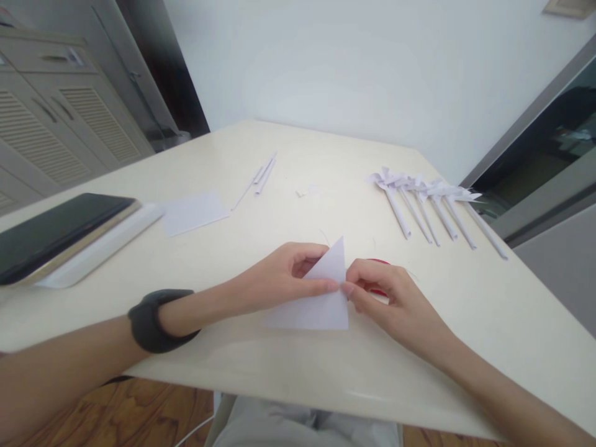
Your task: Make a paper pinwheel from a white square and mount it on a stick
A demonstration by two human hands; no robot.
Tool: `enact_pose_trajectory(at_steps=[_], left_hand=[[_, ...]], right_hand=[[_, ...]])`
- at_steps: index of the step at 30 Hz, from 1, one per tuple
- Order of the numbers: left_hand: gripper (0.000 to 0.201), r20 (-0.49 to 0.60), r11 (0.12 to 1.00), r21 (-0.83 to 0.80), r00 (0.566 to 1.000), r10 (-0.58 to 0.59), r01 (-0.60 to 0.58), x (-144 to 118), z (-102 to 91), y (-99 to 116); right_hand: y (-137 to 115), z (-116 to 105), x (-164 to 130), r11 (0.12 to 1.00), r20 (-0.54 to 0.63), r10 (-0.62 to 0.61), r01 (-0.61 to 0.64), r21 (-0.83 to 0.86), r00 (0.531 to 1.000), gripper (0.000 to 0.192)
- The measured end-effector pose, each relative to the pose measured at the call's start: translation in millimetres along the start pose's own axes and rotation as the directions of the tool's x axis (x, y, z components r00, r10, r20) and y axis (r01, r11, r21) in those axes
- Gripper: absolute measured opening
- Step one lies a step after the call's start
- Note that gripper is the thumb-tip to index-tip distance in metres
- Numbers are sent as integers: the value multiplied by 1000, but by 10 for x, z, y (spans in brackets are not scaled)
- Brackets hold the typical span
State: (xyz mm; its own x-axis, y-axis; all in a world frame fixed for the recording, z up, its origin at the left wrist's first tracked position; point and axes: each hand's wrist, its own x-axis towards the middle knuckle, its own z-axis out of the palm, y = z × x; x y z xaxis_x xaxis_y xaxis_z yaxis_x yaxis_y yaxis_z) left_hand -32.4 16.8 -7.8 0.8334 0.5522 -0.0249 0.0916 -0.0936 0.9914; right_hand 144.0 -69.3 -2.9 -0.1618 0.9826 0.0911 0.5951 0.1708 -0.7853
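Observation:
A white sheet of paper [321,310], folded into a triangle, is held upright just above the table near its front edge. My left hand [298,276] grips it from the left, thumb across the near face and fingers behind. At the paper's right edge, my right hand [379,288] pinches with thumb and forefinger. Behind the right hand a red curved object [379,293] shows in part; its kind is hidden. A black band [161,320] circles my left wrist.
Several paper pinwheels [433,192] on rolled sticks lie in a row at the right. Rolled paper sticks [265,175] and small scraps [302,191] lie farther back. A stack of paper [195,212] and a dark-screened tablet [65,230] rest at the left. A wall [326,68] stands behind the table.

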Motion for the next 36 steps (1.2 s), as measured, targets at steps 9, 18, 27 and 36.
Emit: enact_pose_trajectory(at_steps=[9, 18, 27, 36], left_hand=[[13, 22, 993, -116, 1000, -23, 25, 18, -5, -20], [13, -21, 968, -210, 990, -141, 134, 6, -33, 96], [5, -111, 955, -290, 989, -101, 65, -14, -84, 51], [19, -258, 952, -305, 964, -69, -13, -34, -84, 26]], right_hand=[[141, -194, 41, 939, -58, -16, -5, -345, 998, 13], [342, -227, 41, 819, 29, 108, -72, -570, 994, 12], [256, -434, 71, 950, 98, 313, -311, -34, 945, 19], [71, -123, 19, 702, 313, 111, -297, 647, 943, 20]])
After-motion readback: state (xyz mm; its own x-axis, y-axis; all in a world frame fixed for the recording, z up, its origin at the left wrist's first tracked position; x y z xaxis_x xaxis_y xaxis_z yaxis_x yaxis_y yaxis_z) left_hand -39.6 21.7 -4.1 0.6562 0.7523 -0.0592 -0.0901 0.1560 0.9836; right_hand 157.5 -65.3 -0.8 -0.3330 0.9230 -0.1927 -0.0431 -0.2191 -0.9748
